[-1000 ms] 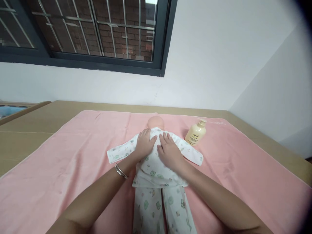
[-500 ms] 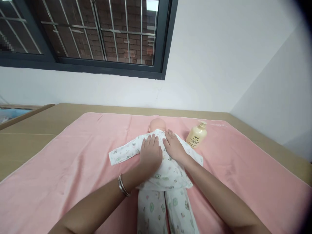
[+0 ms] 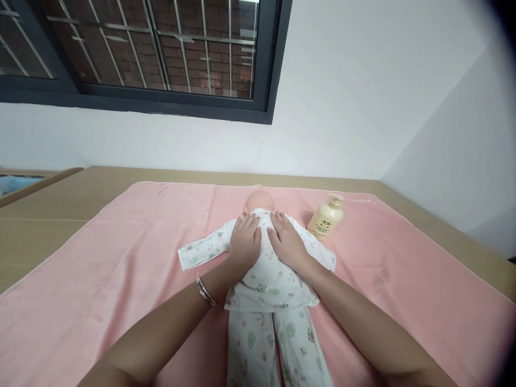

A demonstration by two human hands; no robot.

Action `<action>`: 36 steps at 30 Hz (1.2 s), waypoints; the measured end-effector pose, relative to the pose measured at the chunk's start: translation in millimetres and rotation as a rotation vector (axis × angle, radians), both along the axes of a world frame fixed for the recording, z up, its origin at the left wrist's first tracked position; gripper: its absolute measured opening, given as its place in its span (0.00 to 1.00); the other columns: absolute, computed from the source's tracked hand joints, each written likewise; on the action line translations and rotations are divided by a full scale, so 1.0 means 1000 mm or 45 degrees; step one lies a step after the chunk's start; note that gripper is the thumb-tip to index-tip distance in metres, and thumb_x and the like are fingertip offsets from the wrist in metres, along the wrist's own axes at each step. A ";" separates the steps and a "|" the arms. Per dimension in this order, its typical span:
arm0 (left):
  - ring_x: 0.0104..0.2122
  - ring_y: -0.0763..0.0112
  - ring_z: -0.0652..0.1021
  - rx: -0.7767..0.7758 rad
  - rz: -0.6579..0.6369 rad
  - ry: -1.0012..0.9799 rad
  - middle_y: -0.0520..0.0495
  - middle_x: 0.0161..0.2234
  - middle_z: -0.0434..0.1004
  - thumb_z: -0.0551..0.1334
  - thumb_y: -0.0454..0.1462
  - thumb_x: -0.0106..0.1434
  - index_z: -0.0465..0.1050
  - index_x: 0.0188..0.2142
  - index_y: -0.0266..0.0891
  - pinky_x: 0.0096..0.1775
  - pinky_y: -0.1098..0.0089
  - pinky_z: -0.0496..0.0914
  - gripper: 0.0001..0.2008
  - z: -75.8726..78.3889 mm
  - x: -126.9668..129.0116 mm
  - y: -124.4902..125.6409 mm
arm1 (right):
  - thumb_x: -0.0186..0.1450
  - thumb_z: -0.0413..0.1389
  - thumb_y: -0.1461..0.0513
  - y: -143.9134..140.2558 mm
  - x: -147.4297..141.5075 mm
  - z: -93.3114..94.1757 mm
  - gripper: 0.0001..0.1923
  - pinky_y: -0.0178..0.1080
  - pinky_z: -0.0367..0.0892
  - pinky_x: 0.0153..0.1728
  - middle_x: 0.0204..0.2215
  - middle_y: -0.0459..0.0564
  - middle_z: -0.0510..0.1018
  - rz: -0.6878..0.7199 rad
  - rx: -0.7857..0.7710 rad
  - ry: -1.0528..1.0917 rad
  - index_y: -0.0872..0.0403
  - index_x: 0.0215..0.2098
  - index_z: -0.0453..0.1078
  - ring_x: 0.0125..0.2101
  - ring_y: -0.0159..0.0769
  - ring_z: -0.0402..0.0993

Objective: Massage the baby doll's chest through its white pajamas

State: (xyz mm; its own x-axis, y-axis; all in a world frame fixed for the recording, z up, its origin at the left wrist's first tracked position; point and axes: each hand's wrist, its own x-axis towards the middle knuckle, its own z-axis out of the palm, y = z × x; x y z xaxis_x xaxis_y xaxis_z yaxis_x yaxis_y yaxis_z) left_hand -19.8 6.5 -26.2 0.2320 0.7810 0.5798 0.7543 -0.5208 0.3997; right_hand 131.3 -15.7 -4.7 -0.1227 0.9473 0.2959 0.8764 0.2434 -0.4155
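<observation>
A baby doll (image 3: 264, 274) in white printed pyjamas lies on a pink towel (image 3: 121, 258), its bald head (image 3: 260, 201) pointing away from me and its sleeves spread out. My left hand (image 3: 244, 242) rests flat on the upper left of its torso, fingers apart, with a silver bracelet at the wrist. My right hand (image 3: 287, 243) lies flat on the upper right of the torso beside it. Neither hand grips anything.
A cream pump bottle (image 3: 324, 219) stands on the towel just right of the doll's shoulder. The towel covers a tan table (image 3: 48, 204) set against a white wall under a barred window (image 3: 141, 48). Another wall closes in on the right.
Both hands slid over the doll's upper torso: the left went down and back up toward the shoulder, the right moved up from the chest to the shoulder. The doll stayed in place.
</observation>
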 end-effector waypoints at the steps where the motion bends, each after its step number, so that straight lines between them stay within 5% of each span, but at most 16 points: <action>1: 0.60 0.61 0.67 -0.015 -0.002 -0.025 0.42 0.57 0.70 0.48 0.35 0.68 0.69 0.53 0.37 0.63 0.52 0.56 0.19 0.000 0.000 0.000 | 0.72 0.38 0.54 0.002 0.001 -0.002 0.30 0.49 0.45 0.65 0.66 0.60 0.53 -0.004 0.007 -0.003 0.62 0.66 0.50 0.67 0.43 0.44; 12: 0.59 0.56 0.67 -0.039 0.031 -0.132 0.37 0.56 0.71 0.51 0.36 0.65 0.68 0.53 0.33 0.62 0.51 0.58 0.20 -0.005 -0.002 0.003 | 0.72 0.35 0.54 -0.027 -0.011 0.011 0.31 0.48 0.56 0.58 0.63 0.65 0.60 -0.173 -0.040 -0.312 0.65 0.66 0.51 0.64 0.49 0.53; 22: 0.57 0.54 0.68 0.011 -0.014 -0.209 0.35 0.55 0.71 0.50 0.36 0.66 0.69 0.53 0.32 0.60 0.50 0.60 0.19 -0.008 -0.004 0.004 | 0.71 0.39 0.56 -0.005 0.021 0.029 0.29 0.55 0.52 0.59 0.61 0.69 0.61 -0.320 0.044 -0.362 0.68 0.62 0.57 0.62 0.55 0.56; 28: 0.61 0.55 0.63 0.100 -0.015 -0.337 0.34 0.60 0.64 0.47 0.37 0.68 0.59 0.60 0.33 0.61 0.49 0.57 0.22 -0.009 -0.003 0.000 | 0.69 0.43 0.59 -0.028 0.001 0.032 0.29 0.53 0.48 0.63 0.67 0.61 0.49 0.053 0.475 -0.154 0.62 0.66 0.51 0.67 0.45 0.42; 33: 0.64 0.55 0.58 0.105 0.007 -0.450 0.33 0.63 0.57 0.47 0.40 0.69 0.49 0.64 0.34 0.62 0.49 0.54 0.26 -0.008 -0.002 -0.004 | 0.69 0.44 0.59 -0.023 -0.013 0.005 0.26 0.56 0.51 0.62 0.65 0.62 0.55 0.271 0.301 -0.079 0.61 0.63 0.57 0.66 0.47 0.46; 36: 0.63 0.53 0.60 0.077 0.036 -0.464 0.32 0.62 0.58 0.48 0.40 0.68 0.48 0.64 0.34 0.61 0.46 0.53 0.27 -0.007 -0.002 -0.005 | 0.70 0.45 0.59 -0.022 -0.011 0.004 0.25 0.56 0.51 0.63 0.65 0.61 0.55 0.273 0.315 -0.018 0.60 0.62 0.59 0.66 0.46 0.46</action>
